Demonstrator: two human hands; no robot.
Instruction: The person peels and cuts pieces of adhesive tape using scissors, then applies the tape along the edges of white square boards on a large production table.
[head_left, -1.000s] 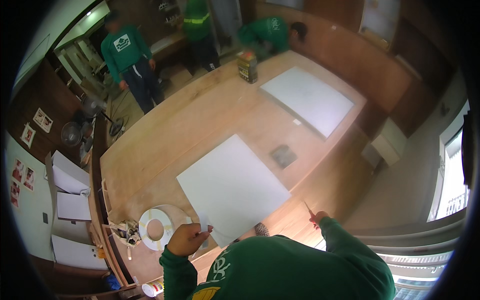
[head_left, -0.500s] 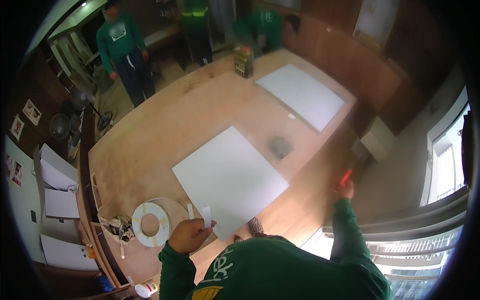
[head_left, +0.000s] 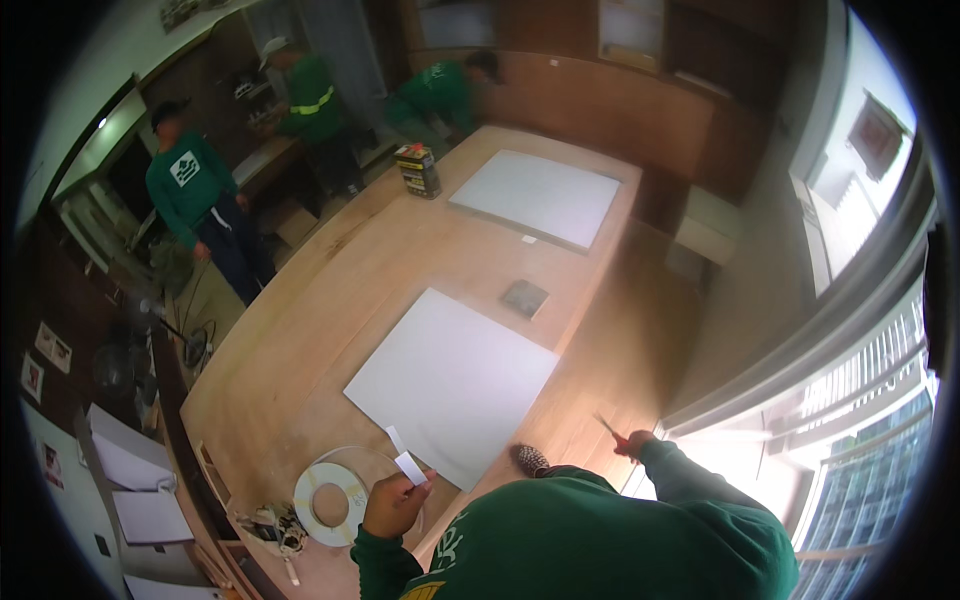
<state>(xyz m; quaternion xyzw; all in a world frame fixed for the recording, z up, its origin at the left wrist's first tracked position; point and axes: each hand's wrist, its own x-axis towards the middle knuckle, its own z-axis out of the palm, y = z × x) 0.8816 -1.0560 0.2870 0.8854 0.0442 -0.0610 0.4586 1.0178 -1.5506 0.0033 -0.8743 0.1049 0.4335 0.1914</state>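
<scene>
My left hand (head_left: pixel 393 507) is closed on a white strip (head_left: pixel 409 468), pinched between thumb and fingers, its free end standing up over the near edge of a white panel (head_left: pixel 455 375). Beside that hand lies a roll of white edge banding (head_left: pixel 308 500) on the wooden table. A thin band curves from the roll toward the hand. Out to the right, off the table's side, my right hand (head_left: pixel 637 446) grips red-handled scissors (head_left: pixel 619 439), the thin blades pointing up and left. How far the blades are apart is too small to tell.
A second white panel (head_left: pixel 540 195) lies farther along the table (head_left: pixel 290 330), near a dark rectangular can (head_left: pixel 418 172). A dark flat square (head_left: pixel 524 298) sits between the panels. Three people in green tops stand or bend beyond the table. Windows (head_left: pixel 870 400) line the right side.
The view has turned, shifting the table and people. My right hand has come down and closer to my body with the scissors. My left hand still holds the strip.
</scene>
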